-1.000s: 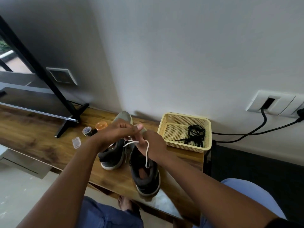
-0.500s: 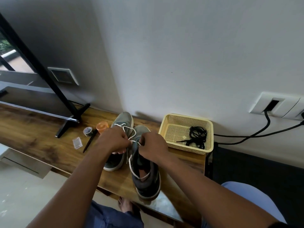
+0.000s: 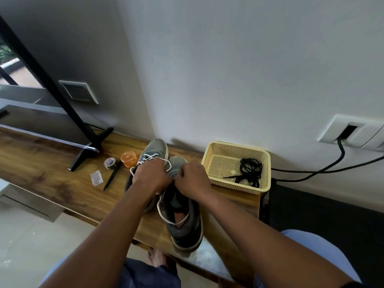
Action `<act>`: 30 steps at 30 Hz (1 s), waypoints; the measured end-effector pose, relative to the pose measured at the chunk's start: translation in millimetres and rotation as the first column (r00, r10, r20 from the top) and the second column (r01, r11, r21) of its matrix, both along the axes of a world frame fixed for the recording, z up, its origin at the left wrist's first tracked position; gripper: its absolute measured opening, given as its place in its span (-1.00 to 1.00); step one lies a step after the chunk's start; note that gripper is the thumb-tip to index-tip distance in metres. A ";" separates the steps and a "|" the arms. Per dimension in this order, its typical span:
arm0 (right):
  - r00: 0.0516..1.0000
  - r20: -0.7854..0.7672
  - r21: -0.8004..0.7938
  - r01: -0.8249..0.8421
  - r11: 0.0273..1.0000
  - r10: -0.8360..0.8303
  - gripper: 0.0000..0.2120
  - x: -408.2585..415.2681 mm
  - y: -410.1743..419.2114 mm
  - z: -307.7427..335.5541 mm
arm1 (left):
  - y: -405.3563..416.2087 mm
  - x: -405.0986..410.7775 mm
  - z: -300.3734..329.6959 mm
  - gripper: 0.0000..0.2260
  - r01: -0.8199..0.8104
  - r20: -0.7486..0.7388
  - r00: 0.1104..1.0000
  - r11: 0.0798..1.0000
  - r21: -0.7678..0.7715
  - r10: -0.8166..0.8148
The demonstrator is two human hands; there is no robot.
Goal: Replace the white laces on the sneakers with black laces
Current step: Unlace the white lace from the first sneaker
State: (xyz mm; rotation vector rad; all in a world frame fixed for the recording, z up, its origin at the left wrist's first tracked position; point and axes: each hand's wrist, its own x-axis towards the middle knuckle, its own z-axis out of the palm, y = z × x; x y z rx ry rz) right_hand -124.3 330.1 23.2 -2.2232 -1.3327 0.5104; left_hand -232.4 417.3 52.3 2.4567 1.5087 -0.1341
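Lace work: white lace (image 3: 166,220) soft, limp, light, looped over right sneaker (image 3: 185,227) on surface (image 3: 52,179). Left hand (image 3: 152,177), right hand (image 3: 192,177) curled, apparently pinching lace at eyelets; best grip near eyelet. Black laces (image 3: 249,171) wait in basket (image 3: 214,154).

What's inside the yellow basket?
In the yellow basket: a tangled bundle of black laces and a small pale scrap beside it. Whatever lies under the tangle is covered.

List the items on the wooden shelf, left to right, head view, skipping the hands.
TV stand foot → clear plastic box → tape roll → orange jar → left sneaker → right sneaker → yellow basket with black laces.
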 end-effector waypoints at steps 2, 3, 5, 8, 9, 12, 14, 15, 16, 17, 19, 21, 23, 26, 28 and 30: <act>0.997 -0.081 0.061 0.025 0.998 -0.020 -0.80 4.5 1.7 6.5 | 1.6 0.0 -0.3 -0.91 0.005 -0.016 1.000 1.000 -0.005 -0.005; 0.989 -0.146 0.097 0.048 0.994 -0.034 -0.82 5.9 1.9 9.8 | 2.1 -0.3 -0.7 -0.92 0.001 -0.019 1.000 1.000 -0.007 -0.001; 0.940 -0.336 0.171 0.121 0.978 -0.058 -0.84 8.6 2.0 15.2 | 2.8 -1.0 -0.2 -0.91 -0.008 -0.015 1.000 1.000 -0.009 0.008; 0.766 -0.643 0.292 0.234 0.927 0.009 -0.76 10.2 -2.1 26.6 | 3.9 -1.7 2.4 -0.92 -0.011 -0.043 0.999 1.000 0.003 0.011; 0.700 -0.712 0.327 0.264 0.908 0.053 -0.76 11.1 -3.5 30.7 | 4.0 -1.9 3.3 -0.92 -0.014 -0.049 0.999 1.000 0.010 0.015; 0.543 -0.832 0.353 0.360 0.864 0.114 -0.83 16.1 -7.5 41.2 | 4.0 -2.6 1.8 -0.88 -0.026 -0.016 1.000 1.000 0.017 0.026; 0.539 -0.841 0.300 0.378 0.876 0.055 -0.78 19.4 -9.1 44.0 | 3.1 -3.5 -0.2 -0.85 -0.027 0.007 1.000 1.000 0.015 0.027; 0.616 -0.788 0.271 0.340 0.901 0.005 -0.69 21.6 -9.3 41.7 | 2.9 -4.1 -1.1 -0.85 -0.025 0.011 1.000 1.000 0.008 0.025; 0.737 -0.674 0.238 0.268 0.934 -0.040 -0.64 23.1 -9.5 39.1 | 3.0 -4.5 -1.4 -0.85 -0.025 0.008 1.000 1.000 -0.006 0.025; 0.856 -0.514 0.203 0.186 0.961 -0.057 -0.65 23.8 -9.9 35.5 | 3.6 -5.1 -1.2 -0.84 -0.027 0.000 1.000 0.999 -0.023 0.027; 0.987 -0.155 0.162 0.067 0.985 -0.041 -0.76 21.4 -12.5 31.3 | 5.6 -5.8 -0.2 -0.81 -0.033 -0.019 0.999 0.998 -0.055 0.032; 0.992 0.119 0.165 -0.057 0.985 0.038 -0.73 17.3 -12.9 24.6 | 7.8 -5.8 0.4 -0.78 -0.033 -0.028 0.999 0.995 -0.092 0.031; 0.943 0.310 0.107 -0.159 0.981 0.119 -0.74 10.3 -10.2 17.9 | 10.9 -5.4 -1.5 -0.80 -0.044 -0.011 0.999 0.988 -0.151 0.042; 0.894 0.416 0.010 -0.190 0.982 0.169 -0.79 -2.0 -7.9 10.6 | 12.8 -5.6 -2.7 -0.81 -0.046 0.002 0.999 0.982 -0.182 0.047; 0.876 0.454 -0.011 -0.179 0.984 0.165 -0.82 -8.2 -7.5 6.3 | 12.1 -5.3 -2.7 -0.83 -0.039 -0.007 0.999 0.985 -0.168 0.039; 0.875 0.463 0.000 -0.161 0.987 0.143 -0.82 -10.8 -6.1 3.0 | 10.9 -5.4 -2.3 -0.85 -0.038 -0.016 0.999 0.986 -0.161 0.036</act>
